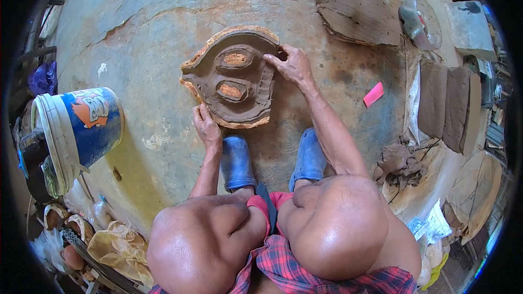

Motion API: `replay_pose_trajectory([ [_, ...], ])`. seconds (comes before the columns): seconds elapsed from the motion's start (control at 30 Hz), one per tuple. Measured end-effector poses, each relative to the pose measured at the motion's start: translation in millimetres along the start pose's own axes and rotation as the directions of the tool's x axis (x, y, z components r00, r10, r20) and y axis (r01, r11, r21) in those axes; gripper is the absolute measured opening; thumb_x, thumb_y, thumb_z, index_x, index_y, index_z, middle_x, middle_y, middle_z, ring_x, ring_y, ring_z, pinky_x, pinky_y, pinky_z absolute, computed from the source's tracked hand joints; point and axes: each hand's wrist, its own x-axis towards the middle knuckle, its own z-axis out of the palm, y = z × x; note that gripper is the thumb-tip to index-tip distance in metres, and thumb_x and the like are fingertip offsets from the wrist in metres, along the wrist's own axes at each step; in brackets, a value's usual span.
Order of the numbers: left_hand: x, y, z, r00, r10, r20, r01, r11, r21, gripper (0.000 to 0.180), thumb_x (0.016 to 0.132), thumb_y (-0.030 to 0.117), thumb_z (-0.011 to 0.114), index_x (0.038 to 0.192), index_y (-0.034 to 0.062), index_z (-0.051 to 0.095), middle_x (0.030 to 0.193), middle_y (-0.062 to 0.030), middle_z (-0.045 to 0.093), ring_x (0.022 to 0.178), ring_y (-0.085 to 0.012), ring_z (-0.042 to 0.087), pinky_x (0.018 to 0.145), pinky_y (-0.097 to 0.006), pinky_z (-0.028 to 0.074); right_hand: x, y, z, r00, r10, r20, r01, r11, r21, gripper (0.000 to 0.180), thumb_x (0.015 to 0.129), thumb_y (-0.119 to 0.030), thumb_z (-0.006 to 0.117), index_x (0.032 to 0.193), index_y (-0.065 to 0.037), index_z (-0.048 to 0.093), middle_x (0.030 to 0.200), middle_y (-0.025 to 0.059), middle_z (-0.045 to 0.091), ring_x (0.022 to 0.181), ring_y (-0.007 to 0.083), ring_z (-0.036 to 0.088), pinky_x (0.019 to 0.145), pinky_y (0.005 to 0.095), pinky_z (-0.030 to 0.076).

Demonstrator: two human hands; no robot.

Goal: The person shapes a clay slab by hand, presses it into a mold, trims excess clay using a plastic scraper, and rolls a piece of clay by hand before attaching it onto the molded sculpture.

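1. Underneath everything lies the stained grey concrete floor (pixel 163 16), cracked at the far left and curved by the lens.
2. Squatting at the near edge, the person shows bare knees, a red plaid cloth and two blue rubber clogs (pixel 237 162) planted just near of the work.
3. At the left, a white plastic bucket with a blue printed side (pixel 79 130) lies tipped on its side, well apart from the hands.
4. At the far right, a flat grey-brown clay slab with a ragged edge (pixel 354 8) rests on the floor; right of centre, dark rectangular clay blocks (pixel 449 100) stand side by side.
5. Centred just far of the clogs sits the wet brown clay mould with two oval hollows and an orange-crusted rim (pixel 231 76). Its long axis runs near to far, tilted a little toward the right at the far end, and the two hollows line up along it.
6. A small pink flat scrap (pixel 373 93) lies to the right of the mould, apart from it.
7. The left hand (pixel 206 126) presses against the mould's near left edge, fingers curled on the rim; the right hand (pixel 294 65) reaches farther out, fingertips on the far right rim. The hands sit apart, at opposite corners of the piece, each bearing on clay rather than closed around it. The left hand is the nearer to the body.
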Motion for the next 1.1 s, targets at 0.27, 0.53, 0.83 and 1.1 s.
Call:
replay_pose_trajectory([
  [0.27,7,1,-2,0.999,0.014,0.030,-0.015,1.000,0.013,0.029,0.115,0.029,0.048,0.098,0.0068,0.057,0.089,0.0037,0.054,0.082,-0.0086,0.046,0.075,-0.029,0.045,6,-12,-12,0.995,0.089,0.046,-0.079,0.981,-0.179,0.063,0.085,-0.064,0.077,0.104,-0.005,0.081,0.092,0.0238,0.077,0.086,0.0402,0.077,0.078,0.0492,0.060],
  [0.53,15,-3,-17,0.968,-0.204,0.143,0.233,0.946,-0.224,0.034,0.115,0.035,0.047,0.112,0.0045,0.062,0.098,-0.0055,0.064,0.087,-0.0143,0.059,0.077,-0.033,0.052,-21,-39,-13,0.992,0.018,-0.121,-0.043,0.977,-0.209,0.065,0.093,-0.062,0.070,0.118,-0.003,0.076,0.082,0.0265,0.074,0.081,0.0427,0.076,0.074,0.0530,0.060],
  [0.83,-23,51,-24,0.692,-0.518,0.503,0.688,0.685,-0.242,0.061,0.113,0.056,0.035,0.154,0.0104,0.040,0.136,-0.0177,0.066,0.105,-0.0334,0.076,0.083,-0.045,0.066,-28,-25,-43,0.907,-0.264,0.327,0.391,0.816,-0.426,0.074,0.088,-0.016,0.062,0.159,-0.032,0.047,0.084,0.0201,0.072,0.073,0.0393,0.070,0.072,0.0525,0.058],
  [1.1,-25,43,-17,0.704,-0.480,0.523,0.679,0.672,-0.297,0.058,0.114,0.052,0.036,0.156,0.0127,0.038,0.143,-0.0167,0.061,0.112,-0.0356,0.073,0.081,-0.047,0.069,-40,-19,-44,0.827,-0.183,0.532,0.453,0.777,-0.437,0.092,0.081,-0.015,0.070,0.163,-0.040,0.037,0.078,0.0221,0.070,0.068,0.0417,0.068,0.067,0.0542,0.056],
])
